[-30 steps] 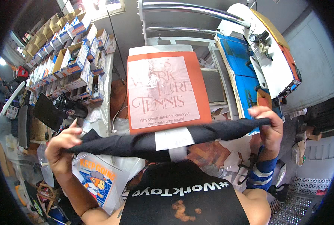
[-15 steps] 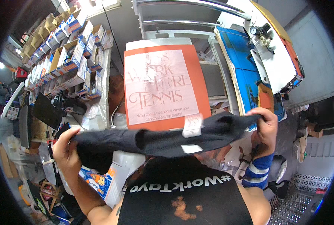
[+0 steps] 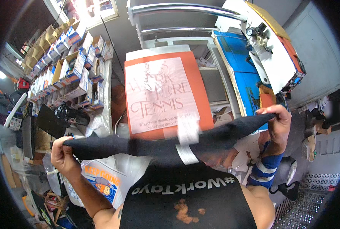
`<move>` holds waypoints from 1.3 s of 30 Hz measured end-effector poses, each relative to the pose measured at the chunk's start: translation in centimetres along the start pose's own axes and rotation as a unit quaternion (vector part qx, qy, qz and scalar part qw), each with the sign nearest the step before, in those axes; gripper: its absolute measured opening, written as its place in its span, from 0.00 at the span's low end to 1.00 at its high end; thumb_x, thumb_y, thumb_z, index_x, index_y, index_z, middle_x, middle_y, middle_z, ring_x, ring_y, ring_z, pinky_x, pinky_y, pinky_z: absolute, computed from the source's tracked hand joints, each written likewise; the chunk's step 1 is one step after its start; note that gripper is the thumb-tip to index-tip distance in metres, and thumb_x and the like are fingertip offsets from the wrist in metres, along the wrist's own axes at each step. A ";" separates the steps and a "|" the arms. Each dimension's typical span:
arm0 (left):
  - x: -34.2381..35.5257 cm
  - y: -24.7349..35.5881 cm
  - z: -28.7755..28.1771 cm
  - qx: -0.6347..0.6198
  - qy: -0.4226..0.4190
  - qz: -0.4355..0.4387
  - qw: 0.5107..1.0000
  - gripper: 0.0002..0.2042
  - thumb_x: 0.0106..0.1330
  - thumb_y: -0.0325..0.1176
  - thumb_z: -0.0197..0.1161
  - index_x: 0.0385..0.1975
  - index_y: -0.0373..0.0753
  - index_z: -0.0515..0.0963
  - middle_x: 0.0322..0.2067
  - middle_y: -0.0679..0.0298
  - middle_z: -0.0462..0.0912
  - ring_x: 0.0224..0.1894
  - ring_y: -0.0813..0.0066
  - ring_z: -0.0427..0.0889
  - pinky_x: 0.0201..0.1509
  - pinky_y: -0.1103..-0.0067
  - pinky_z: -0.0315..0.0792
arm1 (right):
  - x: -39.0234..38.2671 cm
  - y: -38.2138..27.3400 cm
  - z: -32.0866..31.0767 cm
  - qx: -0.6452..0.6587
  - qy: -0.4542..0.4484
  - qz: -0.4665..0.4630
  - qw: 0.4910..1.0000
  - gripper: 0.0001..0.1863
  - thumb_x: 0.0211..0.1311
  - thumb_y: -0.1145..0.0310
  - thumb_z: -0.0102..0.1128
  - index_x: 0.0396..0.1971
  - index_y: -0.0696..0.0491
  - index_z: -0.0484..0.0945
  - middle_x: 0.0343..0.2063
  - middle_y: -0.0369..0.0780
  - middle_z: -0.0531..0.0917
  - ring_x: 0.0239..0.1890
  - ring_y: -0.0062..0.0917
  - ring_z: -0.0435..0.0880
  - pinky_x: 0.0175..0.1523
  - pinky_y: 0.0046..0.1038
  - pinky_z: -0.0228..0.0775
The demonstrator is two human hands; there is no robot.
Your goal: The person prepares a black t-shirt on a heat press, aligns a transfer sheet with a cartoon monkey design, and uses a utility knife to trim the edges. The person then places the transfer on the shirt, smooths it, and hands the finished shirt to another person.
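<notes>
My left hand [image 3: 65,152] is closed on the left end of a long band of bunched black fabric [image 3: 235,131]. My right hand [image 3: 279,121] grips the other end, higher up. Two white labels [image 3: 188,129] hang at the fabric's middle, one blurred. Beyond it a flat platen is covered with an orange sheet [image 3: 199,99], topped by a pale pink printed paper [image 3: 158,91]. Below the fabric is my black top [image 3: 154,206]. A printed sheet with a cartoon monkey [image 3: 97,177] lies below left, partly hidden.
Tiered small cardboard boxes [image 3: 70,72] fill the left bench beside a dark machine [image 3: 59,114]. At right stands a white press machine [image 3: 273,68] with a gauge and a blue board [image 3: 237,76]. Steel rails [image 3: 185,9] cross the back. A metal rack [image 3: 307,206] is lower right.
Over the last half second my hands have spread a little apart, my right hand moving rightward, with the fabric drawn straighter between them. The white labels at its middle have shifted and flipped about.
</notes>
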State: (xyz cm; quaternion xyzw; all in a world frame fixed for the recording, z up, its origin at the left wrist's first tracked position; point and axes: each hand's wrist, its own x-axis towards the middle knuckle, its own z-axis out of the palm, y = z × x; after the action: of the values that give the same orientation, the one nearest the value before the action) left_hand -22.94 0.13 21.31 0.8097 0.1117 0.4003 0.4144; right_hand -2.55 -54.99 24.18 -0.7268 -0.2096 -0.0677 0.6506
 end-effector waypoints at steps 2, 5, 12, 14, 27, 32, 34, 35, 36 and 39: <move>0.7 -0.6 0.9 0.053 -0.074 -0.032 0.995 0.15 0.72 0.39 0.63 0.32 0.30 0.80 0.31 0.60 0.82 0.34 0.75 0.79 0.42 0.79 0.73 | 1.4 -0.5 1.2 -0.202 -0.012 0.075 0.976 0.04 0.58 0.83 0.62 0.32 0.60 0.84 0.31 0.38 0.86 0.33 0.20 0.83 0.42 0.22 0.74; 0.6 -1.3 1.0 0.080 -0.065 0.047 0.994 0.12 0.73 0.35 0.60 0.33 0.31 0.79 0.30 0.59 0.82 0.33 0.73 0.79 0.41 0.78 0.72 | 1.0 2.3 -0.7 -0.165 -0.018 0.091 0.982 0.05 0.56 0.80 0.68 0.33 0.60 0.84 0.30 0.37 0.86 0.33 0.19 0.82 0.42 0.22 0.73; -0.7 -3.1 2.4 0.028 -0.068 0.078 0.994 0.08 0.73 0.29 0.59 0.35 0.31 0.79 0.27 0.60 0.81 0.29 0.75 0.78 0.39 0.79 0.72 | 1.2 2.1 0.2 -0.165 0.005 0.123 0.979 0.04 0.59 0.81 0.64 0.33 0.60 0.84 0.28 0.34 0.84 0.32 0.17 0.81 0.41 0.20 0.72; -0.3 -2.8 2.2 0.032 -0.020 0.083 0.996 0.10 0.73 0.31 0.59 0.34 0.31 0.80 0.28 0.59 0.83 0.30 0.72 0.81 0.40 0.76 0.74 | 1.3 1.6 0.0 -0.186 0.008 0.117 0.975 0.03 0.60 0.80 0.63 0.33 0.60 0.84 0.28 0.34 0.84 0.32 0.17 0.80 0.40 0.21 0.71; 25.4 -10.7 14.8 0.400 -0.067 0.287 0.868 0.11 0.70 0.35 0.60 0.39 0.33 0.82 0.39 0.54 0.86 0.41 0.48 0.83 0.47 0.67 0.75 | 27.3 10.3 9.6 -0.533 -0.028 -0.151 0.832 0.14 0.67 0.61 0.59 0.43 0.55 0.83 0.43 0.46 0.86 0.49 0.43 0.84 0.52 0.39 0.76; 9.1 -11.3 17.2 0.083 -0.149 0.129 0.977 0.11 0.68 0.31 0.64 0.45 0.32 0.82 0.45 0.53 0.86 0.51 0.57 0.83 0.58 0.67 0.74 | 11.6 18.4 13.7 -0.392 -0.061 -0.059 0.916 0.23 0.66 0.59 0.63 0.53 0.61 0.79 0.50 0.54 0.83 0.54 0.48 0.81 0.62 0.40 0.72; -1.5 -17.5 18.3 0.124 -0.203 -0.075 0.968 0.21 0.69 0.35 0.64 0.58 0.29 0.75 0.57 0.47 0.79 0.62 0.54 0.76 0.67 0.66 0.67 | 3.3 24.7 12.4 -0.430 -0.029 0.092 0.898 0.30 0.67 0.54 0.63 0.61 0.61 0.73 0.51 0.57 0.82 0.56 0.52 0.80 0.63 0.42 0.70; -6.3 -21.4 18.9 0.124 -0.240 -0.195 0.943 0.28 0.74 0.43 0.58 0.65 0.28 0.69 0.64 0.46 0.73 0.67 0.54 0.71 0.71 0.67 0.62 | 0.5 25.9 11.5 -0.381 -0.005 0.280 0.881 0.33 0.68 0.51 0.62 0.61 0.63 0.73 0.53 0.57 0.81 0.57 0.50 0.80 0.64 0.41 0.70; -8.1 -21.7 19.3 0.024 -0.286 -0.351 0.891 0.31 0.77 0.51 0.51 0.67 0.28 0.67 0.66 0.49 0.72 0.69 0.55 0.69 0.73 0.69 0.60 | -2.6 28.2 9.7 -0.281 0.033 0.371 0.884 0.32 0.69 0.47 0.62 0.55 0.64 0.77 0.49 0.55 0.84 0.53 0.44 0.83 0.61 0.39 0.71; -13.0 -22.3 17.1 -0.308 -0.185 -0.623 0.695 0.27 0.77 0.51 0.53 0.61 0.33 0.75 0.58 0.56 0.80 0.59 0.60 0.78 0.63 0.69 0.70 | -4.9 26.3 9.5 -0.206 0.042 0.418 0.884 0.23 0.68 0.52 0.65 0.39 0.62 0.84 0.35 0.45 0.87 0.38 0.28 0.84 0.46 0.32 0.74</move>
State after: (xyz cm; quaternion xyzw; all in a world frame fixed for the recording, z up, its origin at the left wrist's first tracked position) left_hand -15.36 -2.41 -8.60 0.4396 0.3817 -0.0954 0.8074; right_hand 1.70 -48.56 -3.09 -0.8609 0.1599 0.1381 0.4629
